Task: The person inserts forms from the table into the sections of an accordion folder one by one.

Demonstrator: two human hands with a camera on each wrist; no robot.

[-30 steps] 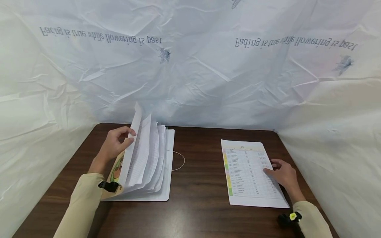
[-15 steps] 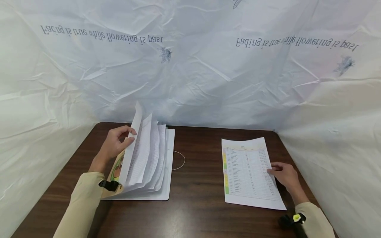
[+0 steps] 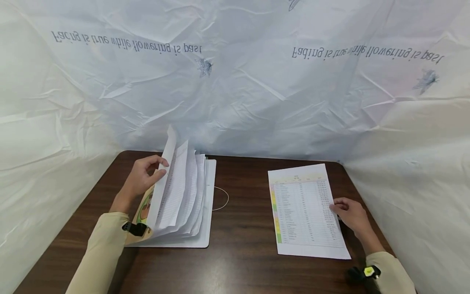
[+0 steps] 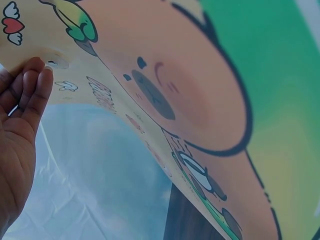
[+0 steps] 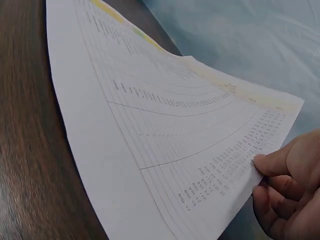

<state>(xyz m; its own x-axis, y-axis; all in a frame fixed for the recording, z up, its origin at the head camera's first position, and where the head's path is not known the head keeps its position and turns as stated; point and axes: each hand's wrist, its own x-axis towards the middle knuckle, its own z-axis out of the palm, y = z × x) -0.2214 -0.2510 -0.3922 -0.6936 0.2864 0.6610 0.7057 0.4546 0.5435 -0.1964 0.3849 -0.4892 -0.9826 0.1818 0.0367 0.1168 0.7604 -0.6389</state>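
Note:
At the left of the head view, my left hand [image 3: 141, 177] pinches the raised front cover of a document folder [image 3: 209, 204] between thumb and fingers. The cover's outer face [image 4: 190, 75] shows a brown cartoon animal on green in the left wrist view. Several printed sheets [image 3: 175, 188] fan out inside, leaning rightward. On the other side, my right hand [image 3: 351, 215] pinches the right edge of a single printed sheet [image 3: 306, 216], thumb on top and fingers beneath. This sheet bears a table with a coloured left column. Its held edge curves up in the right wrist view.
A thin white elastic loop [image 3: 222, 199] sticks out from the folder's right side onto the dark wooden table [image 3: 238, 228]. White sheeting [image 3: 235, 102] with printed words hangs close around the table's back and sides.
My right hand has drawn the single sheet's right edge up off the table, and the sheet has shifted slightly left. The left hand and the folder cover have stayed put.

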